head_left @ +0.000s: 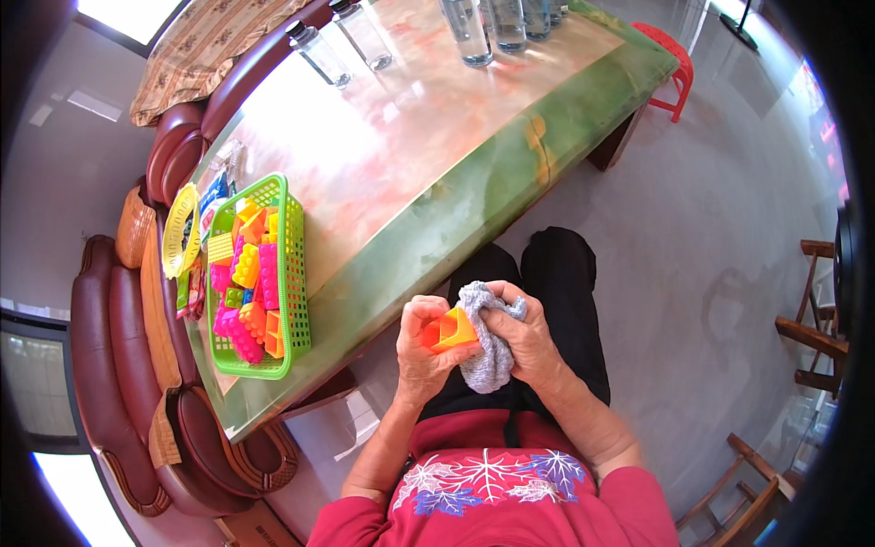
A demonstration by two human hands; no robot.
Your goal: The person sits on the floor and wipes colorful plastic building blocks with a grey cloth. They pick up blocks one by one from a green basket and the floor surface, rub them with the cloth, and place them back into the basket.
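Observation:
Over my lap, my left hand (pixel 417 351) is closed around an orange toy building block (pixel 449 332), its hollow side showing. My right hand (pixel 527 335) grips a crumpled grey knitted cloth (pixel 490 351) and presses it against the block's right side. Part of the block is covered by my left fingers and the cloth. To the left, on the table, a green plastic basket (pixel 297 273) holds several pink, orange and yellow building blocks (pixel 246 264).
The marble-look table (pixel 437 196) has a green border, its edge running just beyond my knees. Clear bottles (pixel 365 41) stand at its far side. A yellow basket (pixel 180 230) and packets lie left of the green basket. Brown sofas (pixel 137 365), a red stool (pixel 670 68) and wooden chairs (pixel 811 337) surround it.

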